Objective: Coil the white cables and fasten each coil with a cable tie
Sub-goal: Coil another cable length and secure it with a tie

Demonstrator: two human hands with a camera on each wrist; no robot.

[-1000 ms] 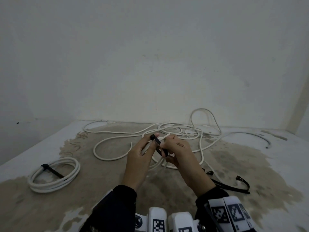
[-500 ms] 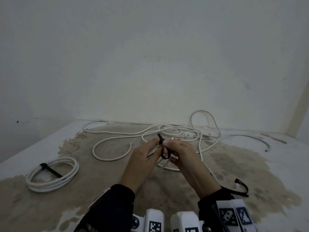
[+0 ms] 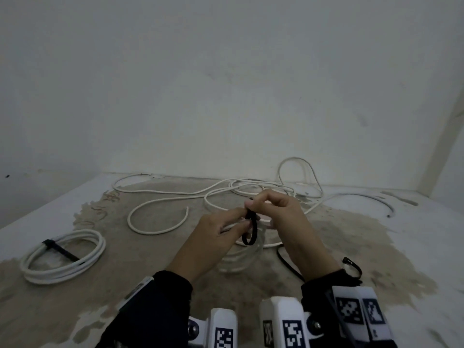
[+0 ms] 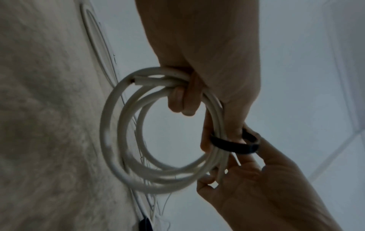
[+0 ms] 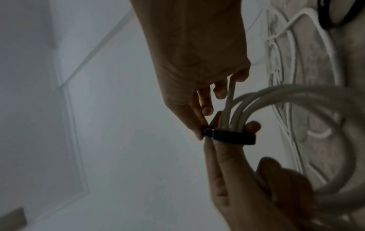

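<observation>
White cable coil point(image 4: 126, 125), several round loops, gripped by curled left hand point(image 3: 213, 237); right hand point(image 3: 278, 212) fingers pinch black cable tie point(image 3: 252, 228) looped around the bundled strands.

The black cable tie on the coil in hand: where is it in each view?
Head: black cable tie centre, looped between both hands.
Left wrist: right of centre, banding the white coil.
Right wrist: centre, across the coil strands.
Shared landmark: the white coil.
</observation>
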